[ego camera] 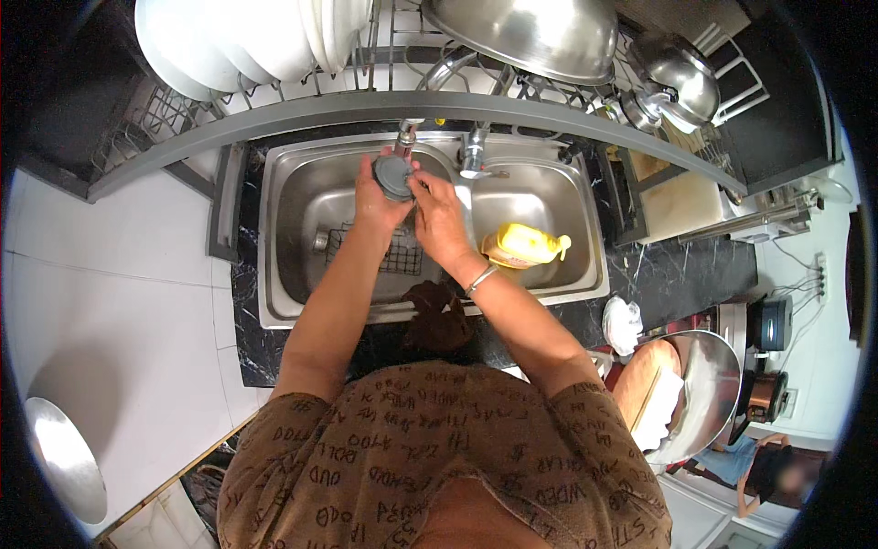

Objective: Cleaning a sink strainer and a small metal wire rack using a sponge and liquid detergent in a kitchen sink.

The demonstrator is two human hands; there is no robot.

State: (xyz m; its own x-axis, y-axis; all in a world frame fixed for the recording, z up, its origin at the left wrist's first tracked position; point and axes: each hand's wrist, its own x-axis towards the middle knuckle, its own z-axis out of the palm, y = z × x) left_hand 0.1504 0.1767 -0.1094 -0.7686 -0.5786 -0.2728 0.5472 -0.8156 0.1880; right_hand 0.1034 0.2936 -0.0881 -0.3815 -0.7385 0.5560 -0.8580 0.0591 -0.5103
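My left hand holds a round grey lid from below, over the left basin of a steel double sink. At the lid's right edge are the fingertips of my right hand, pinching its rim or something small there; which one I cannot tell. The left faucet is just beyond the lid. In the left basin lie a black wire rack and a small metal cup-like piece. A yellow plastic bottle lies in the right basin.
A dish rack's grey bar crosses above the sink, with white plates and a large steel bowl in the rack. A brown cloth hangs at the sink's front edge. A white plastic bag sits at right. Another person is farther off.
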